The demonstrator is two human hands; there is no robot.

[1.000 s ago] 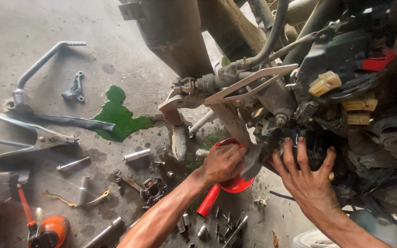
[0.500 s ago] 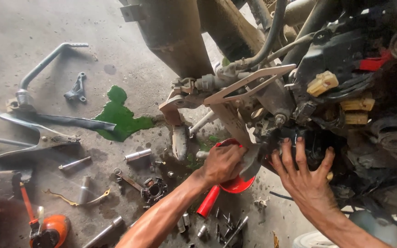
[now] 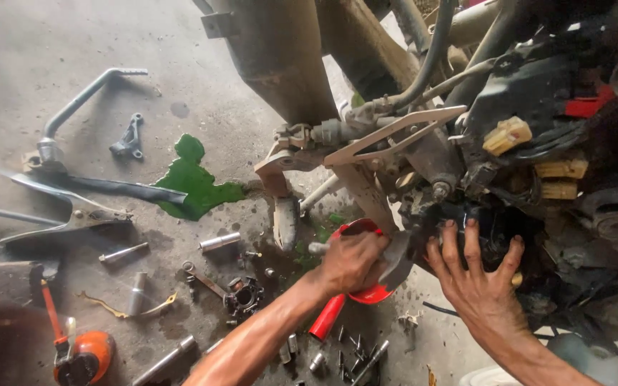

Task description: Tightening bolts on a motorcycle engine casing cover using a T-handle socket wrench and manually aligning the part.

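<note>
- My left hand (image 3: pixel 352 261) is closed around a red funnel-like scoop (image 3: pixel 355 286), held right up under the motorcycle engine (image 3: pixel 495 236); its red spout (image 3: pixel 327 318) points down toward the floor.
- My right hand (image 3: pixel 481 286) is spread wide, fingers flat against the dark, greasy engine case just beside the scoop, holding nothing.
- I judge I am in the middle of catching or guiding fluid at the underside of the engine; the next move calls for keeping the scoop level and tight against the case while my right hand feels for the part.
- A green puddle (image 3: pixel 194 182) lies on the concrete floor (image 3: pixel 37 43), well apart to my left.
- Sockets and bolts (image 3: pixel 352 354) lie scattered just below my left forearm, so they are easy to knock.
- A bent kick lever (image 3: pixel 80 107), a small black bracket (image 3: pixel 129 137) and an orange oil can (image 3: pixel 84 357) lie further left.
- The frame bracket (image 3: pixel 395 132) and hoses (image 3: pixel 430 57) crowd the space above my hands.
</note>
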